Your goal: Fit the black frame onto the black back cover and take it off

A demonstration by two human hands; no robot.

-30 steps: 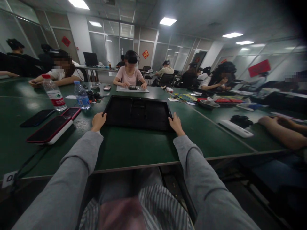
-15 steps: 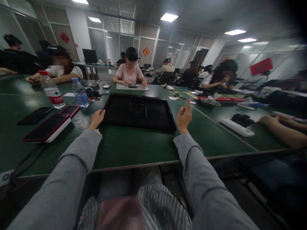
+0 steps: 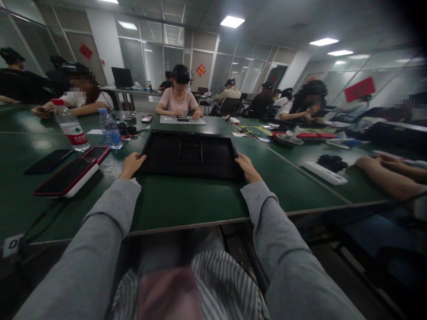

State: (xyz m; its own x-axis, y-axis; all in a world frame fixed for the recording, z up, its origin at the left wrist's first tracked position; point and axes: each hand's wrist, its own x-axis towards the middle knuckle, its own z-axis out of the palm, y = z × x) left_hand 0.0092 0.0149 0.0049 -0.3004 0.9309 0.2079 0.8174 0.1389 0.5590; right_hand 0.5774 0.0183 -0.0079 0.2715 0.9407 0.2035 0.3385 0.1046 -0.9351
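Observation:
A wide black rectangular panel [image 3: 160,162] with a raised rim lies on the green table in front of me. Two thin pale lines run down a recessed part near its middle; its exact kind I cannot make out. My left hand [image 3: 132,165] is closed on the panel's left edge, thumb over the rim. On the opposite side, my right hand [image 3: 248,168] grips the right edge, thumb on top and fingers partly hidden.
To my left are phones, including a red-edged one [image 3: 68,175] on a white block, and two bottles, red-capped [image 3: 71,126] and blue-capped [image 3: 111,130]. A white device [image 3: 323,173] lies right, near another person's arms [image 3: 380,173]. A person [image 3: 180,100] works opposite.
My right hand, raised with a finger pointing up beside the panel, has come down and left onto its right edge. My left hand stays on the left edge. The view has shifted slightly.

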